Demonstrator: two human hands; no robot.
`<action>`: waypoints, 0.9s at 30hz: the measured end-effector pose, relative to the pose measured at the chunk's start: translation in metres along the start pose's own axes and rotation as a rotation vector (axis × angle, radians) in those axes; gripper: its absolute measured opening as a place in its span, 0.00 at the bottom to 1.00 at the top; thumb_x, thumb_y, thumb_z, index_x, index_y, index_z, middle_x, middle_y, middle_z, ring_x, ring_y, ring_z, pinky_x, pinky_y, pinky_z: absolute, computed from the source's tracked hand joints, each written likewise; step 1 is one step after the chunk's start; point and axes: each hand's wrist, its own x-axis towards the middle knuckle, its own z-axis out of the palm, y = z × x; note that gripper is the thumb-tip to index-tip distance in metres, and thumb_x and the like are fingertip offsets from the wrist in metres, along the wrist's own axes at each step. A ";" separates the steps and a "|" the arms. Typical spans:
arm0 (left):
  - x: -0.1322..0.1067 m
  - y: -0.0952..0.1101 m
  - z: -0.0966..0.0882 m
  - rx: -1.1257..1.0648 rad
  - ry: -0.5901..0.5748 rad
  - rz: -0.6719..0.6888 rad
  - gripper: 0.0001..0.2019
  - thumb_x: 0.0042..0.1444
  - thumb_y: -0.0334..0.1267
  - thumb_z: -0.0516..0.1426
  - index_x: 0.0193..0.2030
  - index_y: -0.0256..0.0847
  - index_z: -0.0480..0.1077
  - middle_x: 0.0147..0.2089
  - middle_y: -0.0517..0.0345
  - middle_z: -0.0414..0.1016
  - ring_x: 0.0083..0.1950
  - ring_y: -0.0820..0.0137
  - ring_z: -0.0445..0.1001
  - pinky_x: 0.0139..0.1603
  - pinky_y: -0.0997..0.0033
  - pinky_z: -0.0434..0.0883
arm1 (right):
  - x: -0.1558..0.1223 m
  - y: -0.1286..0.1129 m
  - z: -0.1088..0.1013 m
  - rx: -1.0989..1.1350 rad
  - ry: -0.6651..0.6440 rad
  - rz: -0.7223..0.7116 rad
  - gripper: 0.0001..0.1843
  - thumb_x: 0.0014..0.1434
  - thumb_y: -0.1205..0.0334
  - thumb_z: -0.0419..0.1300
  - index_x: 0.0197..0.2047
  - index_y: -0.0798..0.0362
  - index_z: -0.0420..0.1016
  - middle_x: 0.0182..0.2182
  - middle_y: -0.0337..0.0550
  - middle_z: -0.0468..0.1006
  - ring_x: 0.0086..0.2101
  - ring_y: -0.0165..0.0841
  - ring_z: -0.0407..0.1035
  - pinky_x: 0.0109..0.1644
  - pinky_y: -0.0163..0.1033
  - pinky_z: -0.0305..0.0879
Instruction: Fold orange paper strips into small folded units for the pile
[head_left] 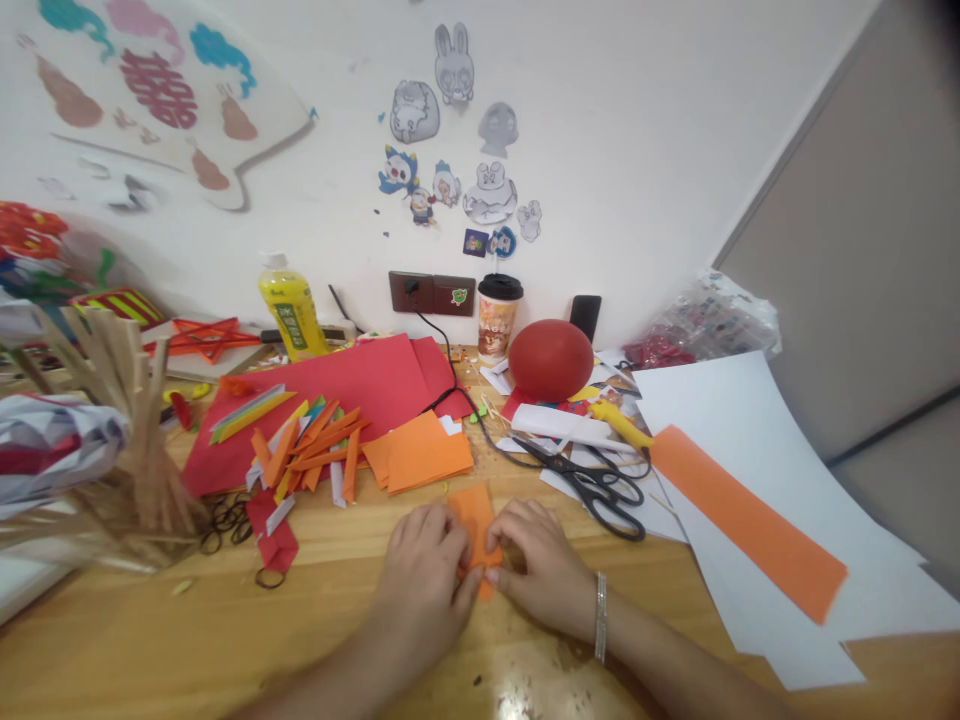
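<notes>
Far left: pale, flat wooden sticks (154,425) in an upright bundle. Next, a loose pile of folded orange paper strips (324,448) on red sheet paper (360,375), then a stack of flat orange paper rectangles (431,455). Left hand (427,560): fingers narrow, curled, holding the left side of a small orange paper piece (471,508), which lies on the light wooden table (300,640) just below the stack. Right hand (541,565): thumb and forefinger narrow, pinching its right side; thumb tips nearly meet. Further right: black-handled scissors (600,492); long orange paper strip (750,522) across white paper sheets (720,400).
</notes>
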 end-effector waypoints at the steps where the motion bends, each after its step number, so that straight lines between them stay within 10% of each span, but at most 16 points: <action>1: 0.000 0.000 0.001 -0.005 0.013 0.004 0.01 0.49 0.33 0.54 0.28 0.41 0.64 0.36 0.54 0.64 0.40 0.61 0.62 0.41 0.59 0.62 | 0.001 0.001 0.000 0.004 -0.002 -0.008 0.09 0.47 0.70 0.62 0.31 0.51 0.66 0.31 0.35 0.67 0.37 0.33 0.60 0.40 0.37 0.52; 6: -0.002 -0.001 0.001 -0.005 0.022 0.001 0.02 0.51 0.35 0.54 0.28 0.42 0.63 0.36 0.55 0.64 0.39 0.61 0.62 0.41 0.60 0.62 | 0.001 0.004 0.002 0.033 0.030 -0.030 0.12 0.49 0.79 0.53 0.31 0.52 0.65 0.29 0.35 0.66 0.35 0.32 0.60 0.40 0.36 0.53; 13: -0.001 -0.001 0.000 -0.021 0.015 -0.020 0.03 0.49 0.34 0.55 0.27 0.41 0.63 0.35 0.55 0.64 0.39 0.61 0.63 0.40 0.60 0.62 | -0.004 -0.004 0.001 -0.048 0.033 -0.023 0.19 0.40 0.61 0.67 0.35 0.50 0.64 0.33 0.36 0.66 0.37 0.35 0.59 0.41 0.39 0.53; 27: 0.003 -0.015 -0.003 0.043 0.033 -0.042 0.04 0.50 0.38 0.56 0.29 0.42 0.65 0.34 0.55 0.65 0.38 0.60 0.63 0.39 0.60 0.61 | -0.001 -0.007 0.004 -0.033 0.063 0.013 0.16 0.43 0.61 0.66 0.35 0.51 0.64 0.33 0.36 0.66 0.37 0.35 0.59 0.42 0.40 0.52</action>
